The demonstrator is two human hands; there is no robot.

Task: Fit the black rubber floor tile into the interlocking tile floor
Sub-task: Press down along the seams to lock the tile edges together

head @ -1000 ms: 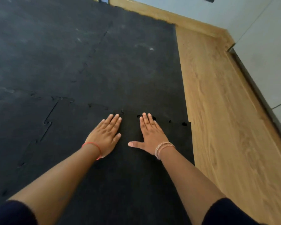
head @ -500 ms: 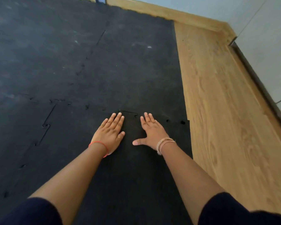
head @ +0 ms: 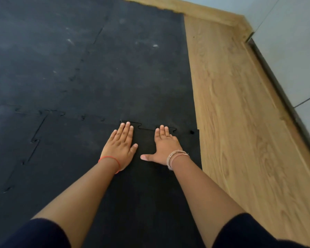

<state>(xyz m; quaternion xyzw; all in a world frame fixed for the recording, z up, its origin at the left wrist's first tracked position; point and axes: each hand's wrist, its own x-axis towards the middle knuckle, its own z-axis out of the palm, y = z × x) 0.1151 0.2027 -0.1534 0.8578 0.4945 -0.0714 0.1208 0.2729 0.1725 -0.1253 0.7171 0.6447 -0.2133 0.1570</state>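
Tile (head: pixel 150 185) | toothed edge pointing away | left hand (head: pixel 119 144), right hand (head: pixel 166 145) flat, spread

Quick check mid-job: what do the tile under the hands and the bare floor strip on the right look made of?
Black tile: seemingly rubber, matte and finely grained, with jigsaw-cut edges. Floor strip: wood-look planks, light oak grain with a low sheen; real wood or laminate, cannot tell.

Home gym room: black interlocking rubber tiles (head: pixel 132 77) over wood-look flooring (head: pixel 240 122), wooden skirting (head: pixel 213 13).
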